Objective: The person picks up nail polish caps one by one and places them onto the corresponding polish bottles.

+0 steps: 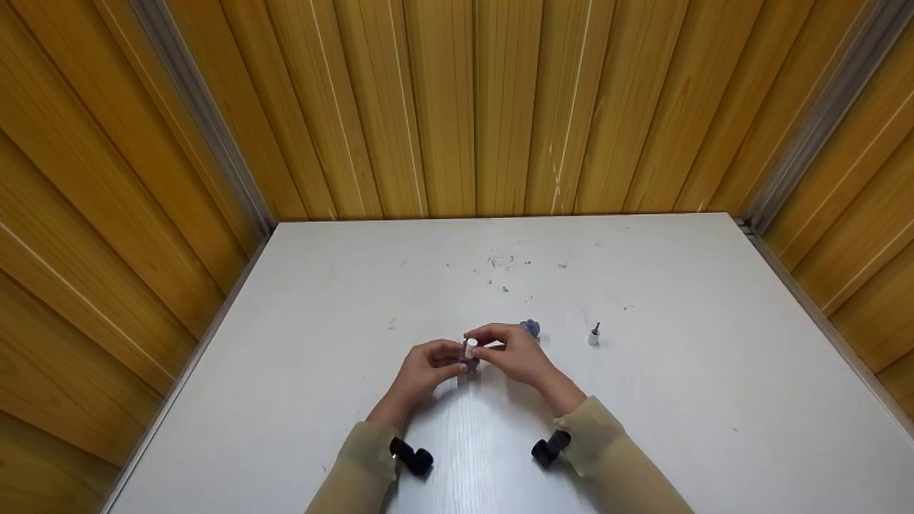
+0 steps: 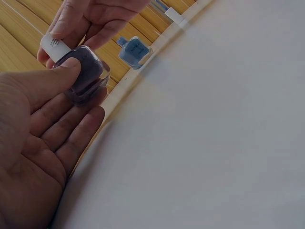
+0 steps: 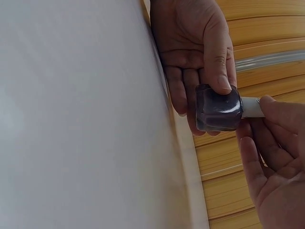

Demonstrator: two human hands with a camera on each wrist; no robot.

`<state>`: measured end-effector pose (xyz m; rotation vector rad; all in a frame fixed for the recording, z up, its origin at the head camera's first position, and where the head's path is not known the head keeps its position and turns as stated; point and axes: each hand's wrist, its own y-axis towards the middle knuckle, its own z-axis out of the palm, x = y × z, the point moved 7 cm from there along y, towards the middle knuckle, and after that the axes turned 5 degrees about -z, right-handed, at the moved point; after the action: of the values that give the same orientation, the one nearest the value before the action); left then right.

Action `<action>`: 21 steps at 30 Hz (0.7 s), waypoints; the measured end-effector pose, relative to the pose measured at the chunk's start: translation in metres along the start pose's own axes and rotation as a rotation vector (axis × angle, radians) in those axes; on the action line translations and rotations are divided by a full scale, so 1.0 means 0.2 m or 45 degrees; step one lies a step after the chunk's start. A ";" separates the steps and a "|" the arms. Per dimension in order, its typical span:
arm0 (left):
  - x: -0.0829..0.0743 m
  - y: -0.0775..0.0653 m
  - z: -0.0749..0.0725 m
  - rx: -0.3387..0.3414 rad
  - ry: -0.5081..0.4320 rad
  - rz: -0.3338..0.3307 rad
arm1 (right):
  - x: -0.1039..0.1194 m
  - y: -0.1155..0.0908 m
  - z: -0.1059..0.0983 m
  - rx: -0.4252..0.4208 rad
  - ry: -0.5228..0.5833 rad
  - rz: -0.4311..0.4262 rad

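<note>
Over the near middle of the table, my left hand (image 1: 421,370) holds a purple nail polish bottle (image 2: 88,71), its thumb pressing one side and its fingers on the other. The fingertips of my right hand (image 1: 520,355) pinch the bottle's white cap (image 3: 252,107), which sits on the neck. Just beyond the right hand stands a blue nail polish bottle (image 2: 136,51) with no cap on it. To the right, a white cap with its brush (image 1: 594,338) stands on the table, brush pointing up.
The white tabletop (image 1: 285,343) has small dark marks and specks (image 1: 501,263) towards its far side. Wood-patterned panels (image 1: 443,107) rise behind the table and at both sides. A black wrist camera (image 1: 413,457) sits at each sleeve cuff.
</note>
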<state>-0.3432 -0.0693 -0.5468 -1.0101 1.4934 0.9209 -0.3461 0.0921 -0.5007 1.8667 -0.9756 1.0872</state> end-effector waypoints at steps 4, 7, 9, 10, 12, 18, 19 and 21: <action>0.00 0.00 0.00 0.002 -0.009 0.001 | 0.00 0.00 0.00 -0.004 -0.026 -0.007; 0.00 0.00 0.00 0.005 -0.015 0.000 | 0.00 0.00 0.00 -0.011 -0.027 -0.013; -0.01 0.00 0.00 0.010 -0.015 0.006 | 0.00 0.00 0.00 -0.017 -0.028 -0.012; -0.01 0.00 0.00 0.013 -0.011 0.009 | 0.00 0.00 0.00 -0.022 -0.031 -0.012; -0.01 0.00 0.00 0.020 -0.006 0.020 | 0.00 0.00 -0.01 -0.030 -0.041 -0.006; -0.01 0.00 0.00 0.020 -0.001 0.027 | 0.00 -0.01 -0.01 -0.042 -0.050 0.001; -0.01 0.00 0.01 0.021 -0.006 0.025 | 0.00 -0.01 -0.01 -0.043 -0.048 0.001; -0.01 0.00 0.01 0.026 -0.013 0.026 | 0.00 -0.01 -0.01 -0.046 -0.047 0.004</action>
<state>-0.3424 -0.0680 -0.5453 -0.9755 1.5040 0.9228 -0.3449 0.0937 -0.5005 1.8620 -1.0132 1.0336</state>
